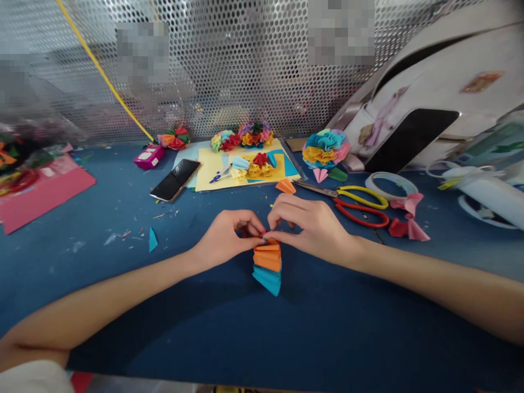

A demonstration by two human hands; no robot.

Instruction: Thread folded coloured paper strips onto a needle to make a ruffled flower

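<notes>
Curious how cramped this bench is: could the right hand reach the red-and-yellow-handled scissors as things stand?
Probably yes. The right hand sits close beside the scissors, with nothing standing between them on the blue tabletop, though it is pinching the folded paper fan and would likely have to let go first.

Matt folded paper (pixel 267 262), glossy plastic scissor handles (pixel 364 197), perforated metal screen (pixel 254 65).
</notes>
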